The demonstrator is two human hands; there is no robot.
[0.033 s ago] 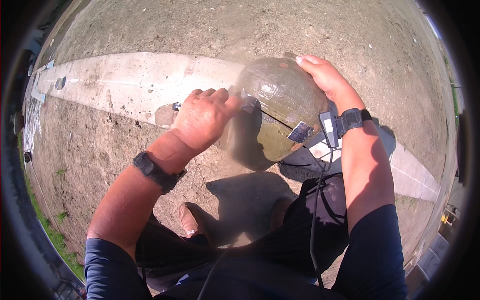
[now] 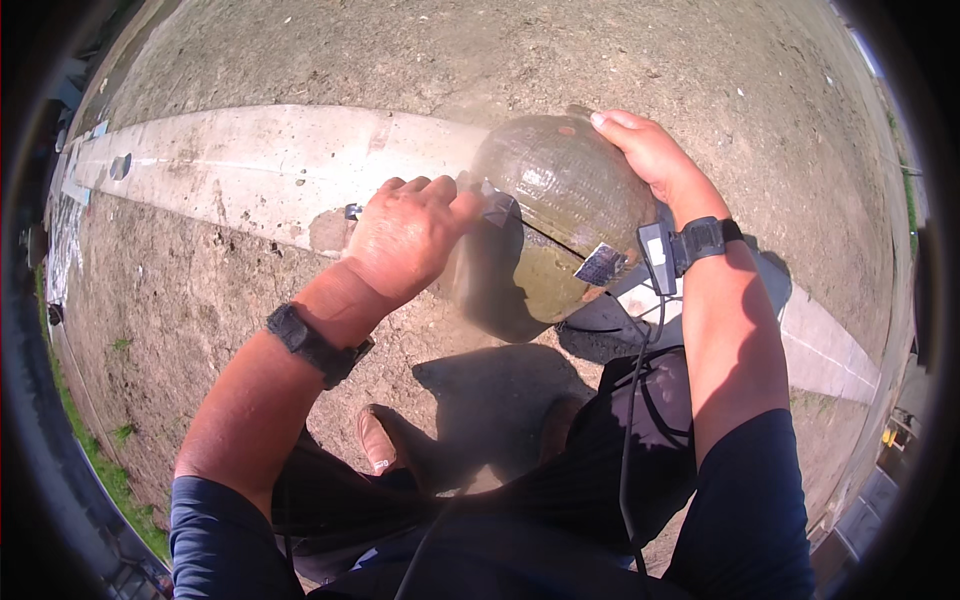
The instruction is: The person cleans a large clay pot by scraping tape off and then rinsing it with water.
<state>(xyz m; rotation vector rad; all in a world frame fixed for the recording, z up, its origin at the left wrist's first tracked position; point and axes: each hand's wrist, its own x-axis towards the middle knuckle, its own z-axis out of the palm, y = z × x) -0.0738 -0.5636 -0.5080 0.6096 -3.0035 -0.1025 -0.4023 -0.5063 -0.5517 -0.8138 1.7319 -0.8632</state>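
A large rounded object (image 2: 560, 180), glossy greenish brown with a woven-looking surface, stands in front of me; I cannot tell its exact kind. A dark line crosses it between two small patterned patches, one of them a patch (image 2: 602, 264) low on the right. My right hand (image 2: 645, 150) grips its upper right side, thumb along the top, other fingers hidden behind it. At the object's left edge, my left hand (image 2: 410, 230) is closed, knuckles up. A small dark piece (image 2: 353, 212) shows beside it; what its fingers hold is hidden.
A long pale concrete strip (image 2: 230, 165) runs behind the object across bare dirt ground (image 2: 200, 290). A black cable (image 2: 630, 450) hangs from the device at my right wrist. My shoe (image 2: 377, 440) stands below, next to a dark shadow.
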